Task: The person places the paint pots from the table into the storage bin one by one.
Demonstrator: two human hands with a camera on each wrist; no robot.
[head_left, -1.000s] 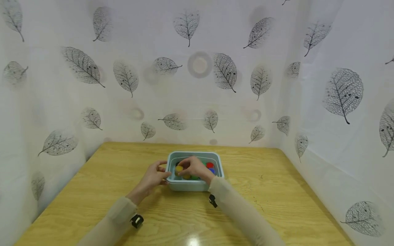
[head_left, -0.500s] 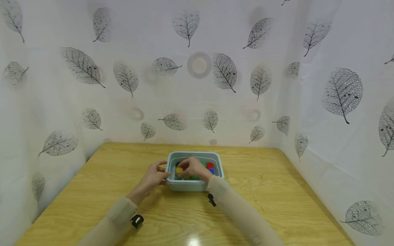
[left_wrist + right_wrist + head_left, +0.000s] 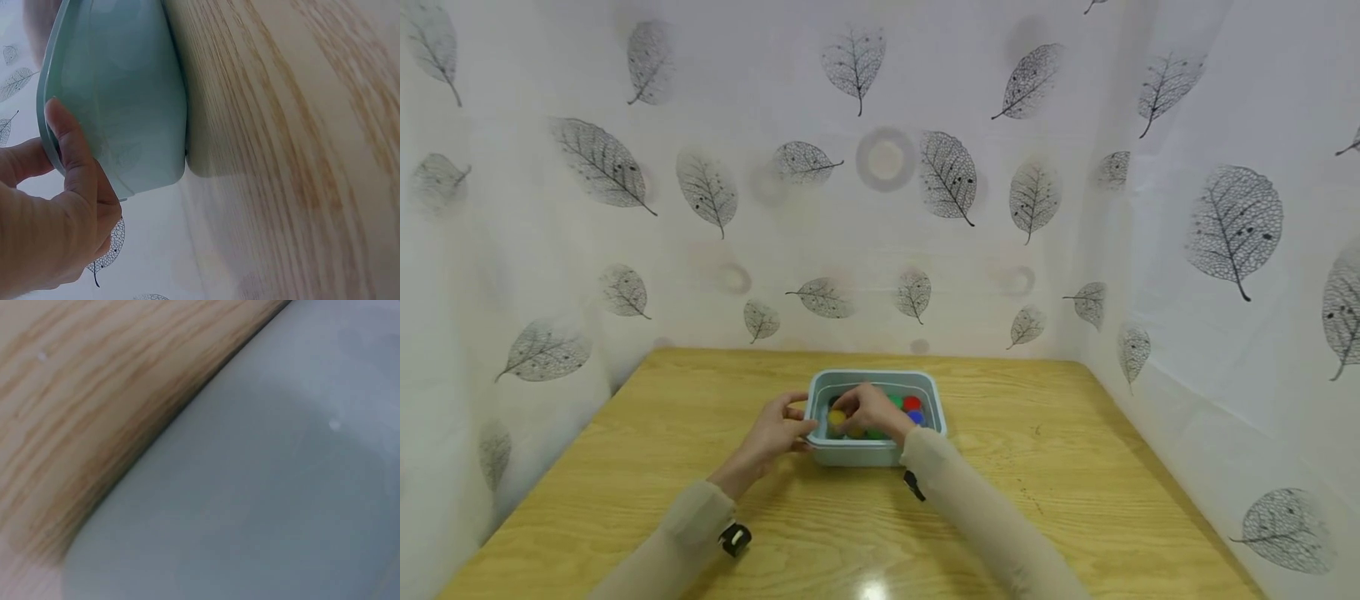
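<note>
A pale blue-green plastic box (image 3: pixel 857 454) stands on the table. My left hand (image 3: pixel 775 427) grips its left end. In the left wrist view, the thumb and fingers of my left hand (image 3: pixel 69 206) pinch the box rim (image 3: pixel 42 106). My right hand (image 3: pixel 872 408) reaches down into the box, thumb and fingers around a small yellow-topped jar (image 3: pixel 837 417) at the left. Other round tops sit in the box: a red one (image 3: pixel 912 403), a blue one (image 3: pixel 915 416) and green ones (image 3: pixel 897 402). My right hand hides part of them. The right wrist view shows only the box's outer wall (image 3: pixel 237 500) and wood.
The wooden table (image 3: pixel 1037 467) extends around the box. A white curtain (image 3: pixel 880 233) with a leaf print hangs behind it and at both sides. Black wrist devices (image 3: pixel 734 539) sit on both sleeves.
The yellow-topped jar has gone down slightly in the box, with my right hand still at it. My right forearm has shifted a little left. The left hand keeps its place on the rim.
</note>
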